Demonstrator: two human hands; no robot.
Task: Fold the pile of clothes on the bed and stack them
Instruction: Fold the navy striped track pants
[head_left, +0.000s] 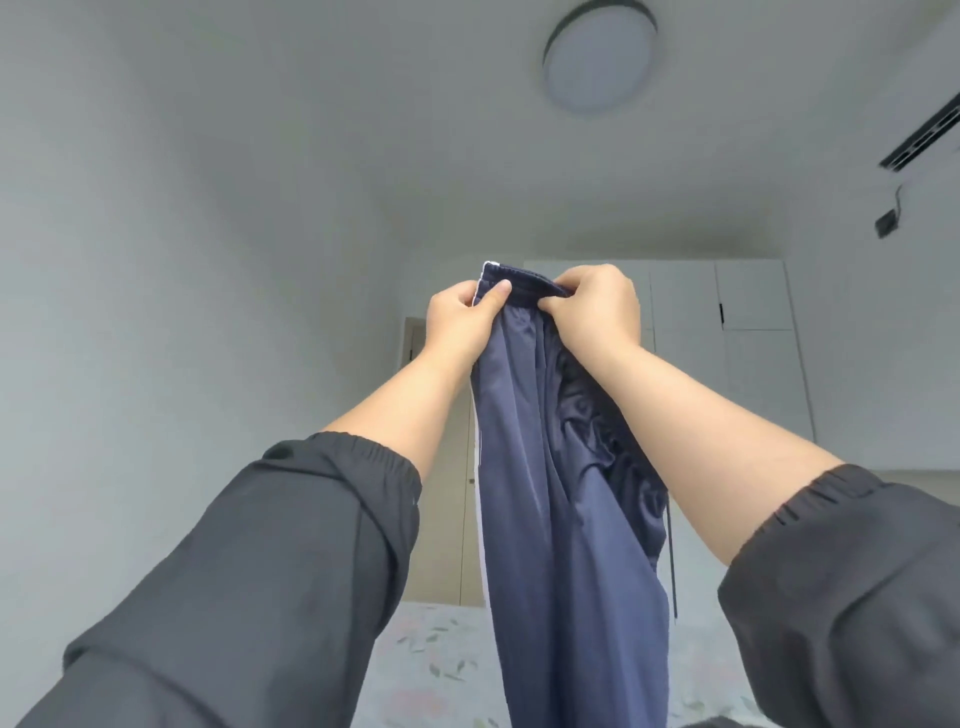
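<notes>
Trousers (561, 519) of smooth, slightly shiny navy cloth hang in the air in front of the person, held by their top edge well above the bed (431, 665). The lower end runs out of the frame at the bottom. The left hand (462, 322) pinches the left end of that edge, thumb flat on the front of the cloth beside a narrow white stripe (480, 545) that runs down the garment's left side. The right hand (597, 312) grips the same edge just beside it, fingers curled over the hem. The two hands are close together, nearly touching, each clamped on the cloth.

Below the right hand a gathered, ruched band runs down the right side, and a thin dark cord (672, 571) dangles from it. Both forearms are bare up to the elastic cuffs of dark grey sleeves (291, 561).

Open room lies on either side of the hanging cloth: a plain pale wall (182, 312) on the left, a white ceiling with a round lamp (600, 57) above. Behind stand a beige door (441, 519) and a white wardrobe (748, 312) with flat doors shut, so its contents cannot be seen. The bed cover is pale with a faint leaf and flower print.
</notes>
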